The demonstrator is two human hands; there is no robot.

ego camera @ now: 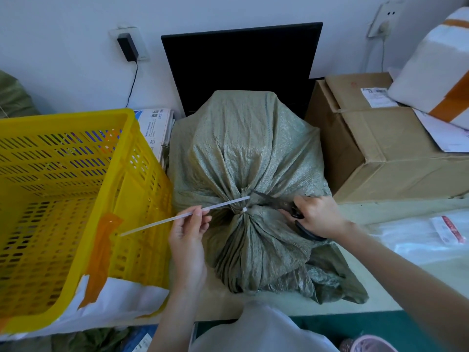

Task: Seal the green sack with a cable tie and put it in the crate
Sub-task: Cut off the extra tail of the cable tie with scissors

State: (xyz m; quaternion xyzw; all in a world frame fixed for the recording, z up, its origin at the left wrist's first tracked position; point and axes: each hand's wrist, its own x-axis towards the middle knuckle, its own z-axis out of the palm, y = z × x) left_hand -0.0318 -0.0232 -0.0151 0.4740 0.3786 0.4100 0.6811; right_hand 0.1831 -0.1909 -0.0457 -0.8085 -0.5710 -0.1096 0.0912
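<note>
Fingertips [200,213] of our left hand [187,240] pinch the loose tail of the white cable tie [182,216], which runs taut from the sack's cinched neck out over the crate's wall. Our right hand [317,215] is closed around the handles of black scissors [299,219], whose blades reach toward the tie's tail near the neck; we cannot tell whether they touch it. Between our hands, the green sack [243,153] rests on the table [380,295], its neck gathered by the tie's small lock [245,209]. Just to the left stands the yellow crate [76,199], touching the sack's side. Behind the sack leans a black monitor [241,62], and cardboard boxes [385,148] sit to the right
</note>
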